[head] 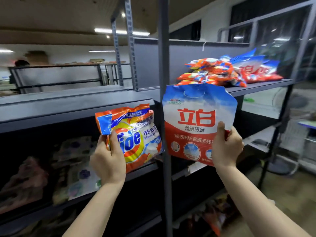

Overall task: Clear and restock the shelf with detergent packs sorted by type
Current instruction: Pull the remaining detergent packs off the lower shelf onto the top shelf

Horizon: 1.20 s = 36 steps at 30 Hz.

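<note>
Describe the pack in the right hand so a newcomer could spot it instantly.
Start at the grey upright post mid-frame. Just right of it, the right hand holds up a detergent pack. It is blue on top, red below, with large red characters, unlike the orange Tide pack in the left hand.

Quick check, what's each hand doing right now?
Left hand: closed on the orange Tide pack.
Right hand: closed on the blue-and-red Liby pack.

Ceiling strip lights [119, 32] glare at 11 o'clock; the lower shelves [51, 168] at 8 o'clock sit dim and blurred, and wide-angle distortion bends edges at 3 o'clock
</note>
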### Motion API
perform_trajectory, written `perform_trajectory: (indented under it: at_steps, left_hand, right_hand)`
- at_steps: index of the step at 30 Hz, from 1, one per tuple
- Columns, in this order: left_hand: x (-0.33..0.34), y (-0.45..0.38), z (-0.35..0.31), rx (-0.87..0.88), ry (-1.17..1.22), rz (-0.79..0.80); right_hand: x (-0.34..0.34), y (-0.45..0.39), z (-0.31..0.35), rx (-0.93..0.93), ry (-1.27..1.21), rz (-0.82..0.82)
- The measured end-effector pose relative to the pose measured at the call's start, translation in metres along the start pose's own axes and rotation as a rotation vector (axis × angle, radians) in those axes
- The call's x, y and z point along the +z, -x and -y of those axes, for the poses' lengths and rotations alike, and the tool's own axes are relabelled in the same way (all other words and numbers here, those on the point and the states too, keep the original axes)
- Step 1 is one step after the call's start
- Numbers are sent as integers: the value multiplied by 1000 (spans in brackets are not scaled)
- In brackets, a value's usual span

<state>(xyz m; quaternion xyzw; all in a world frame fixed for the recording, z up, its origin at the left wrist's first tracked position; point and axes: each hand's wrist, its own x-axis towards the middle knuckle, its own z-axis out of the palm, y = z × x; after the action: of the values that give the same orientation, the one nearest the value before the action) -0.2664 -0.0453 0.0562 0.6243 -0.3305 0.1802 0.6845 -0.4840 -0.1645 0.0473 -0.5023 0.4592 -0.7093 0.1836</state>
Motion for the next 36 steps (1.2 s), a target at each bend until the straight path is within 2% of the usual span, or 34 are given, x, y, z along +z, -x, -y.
perform_trajectory:
  at_steps: [7, 20, 29, 36]
  left_hand:
    - [114, 30, -60, 15, 195, -25]
    - [347, 98, -165, -122, 229, -29]
    - [459, 73, -221, -85, 204, -131]
    - [566, 45, -242, -59, 266, -159]
  right_hand:
    - [-40, -111, -53, -1, 34, -84]
    - [-119, -331, -153, 40, 37, -136]
    - [-148, -435, -192, 43, 15, -282]
    - [-134, -519, -220, -13, -59, -355]
